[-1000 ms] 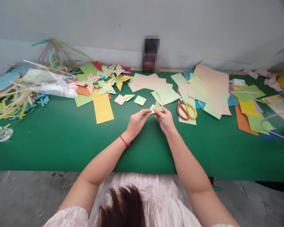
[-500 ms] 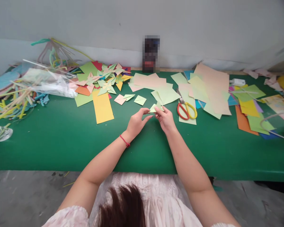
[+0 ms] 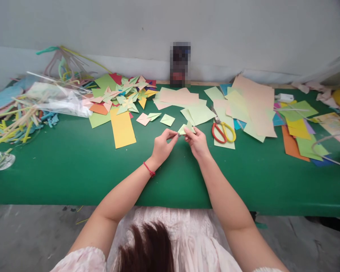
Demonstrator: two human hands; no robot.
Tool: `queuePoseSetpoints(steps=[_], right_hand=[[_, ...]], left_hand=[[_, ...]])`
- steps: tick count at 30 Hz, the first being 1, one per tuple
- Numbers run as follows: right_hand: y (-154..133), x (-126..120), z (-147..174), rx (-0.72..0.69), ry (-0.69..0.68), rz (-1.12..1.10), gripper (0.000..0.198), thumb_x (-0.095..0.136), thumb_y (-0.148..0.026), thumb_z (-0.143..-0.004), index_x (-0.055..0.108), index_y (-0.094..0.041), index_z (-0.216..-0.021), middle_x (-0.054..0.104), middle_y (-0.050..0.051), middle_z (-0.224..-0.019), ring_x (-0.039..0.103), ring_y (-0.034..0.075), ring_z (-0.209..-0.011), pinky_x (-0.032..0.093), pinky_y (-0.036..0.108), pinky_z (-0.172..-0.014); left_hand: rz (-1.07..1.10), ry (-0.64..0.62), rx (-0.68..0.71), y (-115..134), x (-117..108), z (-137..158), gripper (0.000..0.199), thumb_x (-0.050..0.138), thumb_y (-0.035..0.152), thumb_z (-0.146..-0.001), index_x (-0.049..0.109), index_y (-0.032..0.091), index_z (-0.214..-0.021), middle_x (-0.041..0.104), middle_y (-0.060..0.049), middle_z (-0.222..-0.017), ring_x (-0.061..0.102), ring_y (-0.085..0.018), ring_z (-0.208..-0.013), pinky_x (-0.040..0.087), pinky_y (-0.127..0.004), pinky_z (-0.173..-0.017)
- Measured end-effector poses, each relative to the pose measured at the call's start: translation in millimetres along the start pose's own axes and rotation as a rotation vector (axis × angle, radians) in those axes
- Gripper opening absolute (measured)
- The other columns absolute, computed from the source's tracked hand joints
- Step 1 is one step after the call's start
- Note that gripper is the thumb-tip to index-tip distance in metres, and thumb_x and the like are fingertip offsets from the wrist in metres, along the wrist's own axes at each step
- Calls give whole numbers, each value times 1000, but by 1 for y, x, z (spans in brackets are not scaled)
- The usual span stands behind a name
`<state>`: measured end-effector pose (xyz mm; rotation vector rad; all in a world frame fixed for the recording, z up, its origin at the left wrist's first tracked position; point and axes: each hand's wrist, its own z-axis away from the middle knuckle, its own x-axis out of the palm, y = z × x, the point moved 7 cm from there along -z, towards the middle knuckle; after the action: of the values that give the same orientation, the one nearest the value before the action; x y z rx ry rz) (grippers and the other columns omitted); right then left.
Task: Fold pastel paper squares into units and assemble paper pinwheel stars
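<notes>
A small folded piece of light green paper is held above the green table, between my two hands. My right hand grips it from the right, thumb on top and fingers beneath. At its left corner my left hand pinches with thumb and forefinger pressed together. Just beyond lie a folded light green square, a folded pink square and a pointed green folded piece. Scissors with red and yellow handles rest on paper to the right of my right hand.
Folded paper pieces pile up at the back left, beside a yellow sheet. Pink sheets and a large peach sheet lie at the back. Coloured strips heap at far left. A blurred upright dark object leans against the wall.
My left thumb has come up to meet the forefinger, closing a pinch at the paper's left corner. The paper and my right hand have shifted slightly left.
</notes>
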<state>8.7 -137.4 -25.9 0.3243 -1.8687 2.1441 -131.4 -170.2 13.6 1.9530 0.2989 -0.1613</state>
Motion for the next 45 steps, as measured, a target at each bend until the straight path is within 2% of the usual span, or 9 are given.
queuePoseSetpoints(steps=[4, 8, 11, 17, 24, 39, 45], right_hand=[[-8, -3, 0, -104, 53, 91, 24, 71, -36, -65, 57, -17, -72, 56, -3, -62, 43, 6, -50, 36, 20, -49], [-16, -4, 3, -185, 79, 221, 26, 68, -41, -66, 56, -18, -70, 53, -4, -60, 44, 7, -50, 38, 21, -50], [-21, 0, 5, -213, 58, 286, 27, 67, -43, -67, 55, -19, -68, 52, -5, -58, 45, 8, -52, 39, 22, -52], [-24, 3, 7, -222, 45, 355, 28, 66, -44, -67, 54, -19, -65, 53, -4, -60, 47, 9, -52, 40, 23, -53], [-26, 5, 9, -228, 31, 362, 27, 67, -43, -67, 53, -20, -64, 53, -4, -59, 46, 9, -52, 40, 23, -52], [-24, 6, 10, -247, 42, 400, 28, 65, -45, -68, 52, -21, -66, 52, -5, -56, 45, 9, -51, 38, 23, -51], [-22, 7, 11, -254, 71, 414, 29, 62, -47, -70, 52, -21, -66, 52, -5, -56, 45, 10, -51, 37, 23, -51]], left_hand=[[119, -22, -94, -7, 4, -1, 14, 55, 28, -83, 52, 18, -92, 68, -4, -84, 67, -16, -82, 53, -26, -73], [256, -119, -188, -14, 13, -2, 30, 59, 30, -79, 48, 19, -106, 68, -5, -88, 66, -16, -84, 53, -30, -78], [318, -164, -231, -20, 17, -2, 29, 62, 32, -76, 52, 17, -99, 68, -6, -88, 67, -18, -82, 53, -32, -78], [369, -169, -287, -27, 18, -3, 25, 57, 37, -79, 55, 16, -91, 69, -5, -77, 68, -17, -72, 55, -32, -74], [407, -206, -339, -26, 23, 0, 24, 53, 39, -82, 56, 15, -83, 69, -5, -74, 67, -16, -70, 56, -33, -73], [341, -161, -388, -25, 23, 2, 24, 45, 34, -87, 53, 17, -72, 67, -1, -63, 66, -15, -59, 56, -31, -63], [345, -129, -403, -28, 25, 5, 29, 43, 42, -87, 51, 18, -71, 65, 0, -57, 65, -14, -53, 56, -29, -58]])
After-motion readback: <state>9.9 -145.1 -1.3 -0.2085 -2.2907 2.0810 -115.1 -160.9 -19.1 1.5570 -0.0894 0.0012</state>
